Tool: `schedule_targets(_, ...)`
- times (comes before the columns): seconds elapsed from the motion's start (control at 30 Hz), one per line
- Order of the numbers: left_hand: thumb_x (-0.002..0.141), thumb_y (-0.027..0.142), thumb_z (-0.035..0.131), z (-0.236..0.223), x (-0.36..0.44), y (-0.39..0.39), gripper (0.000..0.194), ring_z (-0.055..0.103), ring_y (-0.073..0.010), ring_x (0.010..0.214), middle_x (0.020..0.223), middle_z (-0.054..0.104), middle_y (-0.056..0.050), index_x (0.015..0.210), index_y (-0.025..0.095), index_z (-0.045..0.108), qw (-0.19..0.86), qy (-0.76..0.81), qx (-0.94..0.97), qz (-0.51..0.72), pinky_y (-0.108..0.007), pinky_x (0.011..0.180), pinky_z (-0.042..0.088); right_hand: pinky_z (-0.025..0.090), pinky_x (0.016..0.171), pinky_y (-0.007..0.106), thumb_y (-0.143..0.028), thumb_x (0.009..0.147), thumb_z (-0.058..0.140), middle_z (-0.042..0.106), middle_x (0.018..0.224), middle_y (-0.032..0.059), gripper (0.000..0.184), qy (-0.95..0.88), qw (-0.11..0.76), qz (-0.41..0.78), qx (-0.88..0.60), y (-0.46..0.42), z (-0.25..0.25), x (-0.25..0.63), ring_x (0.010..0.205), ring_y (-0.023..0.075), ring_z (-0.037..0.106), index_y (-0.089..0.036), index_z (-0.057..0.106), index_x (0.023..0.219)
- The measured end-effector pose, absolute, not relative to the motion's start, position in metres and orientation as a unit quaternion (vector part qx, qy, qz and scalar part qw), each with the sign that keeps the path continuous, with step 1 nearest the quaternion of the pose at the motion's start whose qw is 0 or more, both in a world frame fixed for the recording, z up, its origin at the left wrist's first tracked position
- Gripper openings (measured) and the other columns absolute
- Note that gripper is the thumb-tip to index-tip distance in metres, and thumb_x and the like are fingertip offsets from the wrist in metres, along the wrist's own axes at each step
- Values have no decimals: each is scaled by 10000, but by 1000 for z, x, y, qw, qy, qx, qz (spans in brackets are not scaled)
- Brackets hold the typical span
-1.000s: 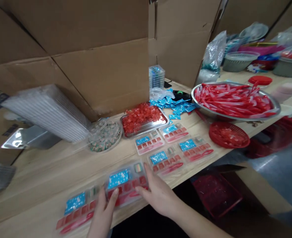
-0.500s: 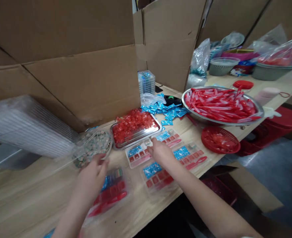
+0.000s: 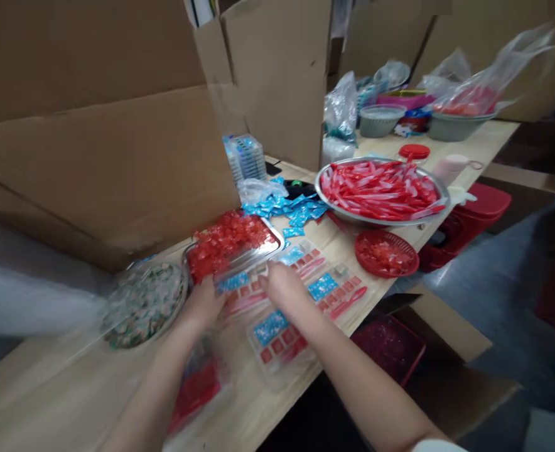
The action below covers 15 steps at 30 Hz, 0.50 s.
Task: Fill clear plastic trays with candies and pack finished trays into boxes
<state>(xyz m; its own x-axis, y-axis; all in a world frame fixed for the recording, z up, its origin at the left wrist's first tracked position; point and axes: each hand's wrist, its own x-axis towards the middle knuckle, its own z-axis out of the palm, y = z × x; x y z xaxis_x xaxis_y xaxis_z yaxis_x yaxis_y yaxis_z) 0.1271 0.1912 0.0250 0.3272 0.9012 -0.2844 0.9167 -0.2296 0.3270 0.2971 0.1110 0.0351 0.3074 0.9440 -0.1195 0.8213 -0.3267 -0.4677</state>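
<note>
Both my hands rest on one clear plastic tray filled with a blue packet and red pieces, on the wooden table. My left hand grips its left end and my right hand holds its right end. Three more filled trays lie around it: one in front, one behind and one to the right. Another filled tray lies under my left forearm. A metal pan of red wrapped sweets sits just behind my hands.
A round dish of green-white sweets stands at left. Loose blue packets, a steel bowl of red sticks and a red basket lie at right. Cardboard boxes wall the back. A blurred stack of empty trays is far left.
Both hands left the near trays and moved forward and right to the tray by the pan. The camera swung right, so everything shifted left in view.
</note>
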Motion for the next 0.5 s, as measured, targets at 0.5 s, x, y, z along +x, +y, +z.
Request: schedule_targets(0.5, 775, 359, 507, 67, 14, 141, 370, 579, -173, 725, 833, 649, -127, 957, 52, 604, 170, 623, 755, 111, -272, 622, 380, 354, 615, 280, -308, 816, 437, 656, 858, 123, 269, -648, 188, 143, -724, 97, 63, 202, 783, 226, 596, -145, 593, 964)
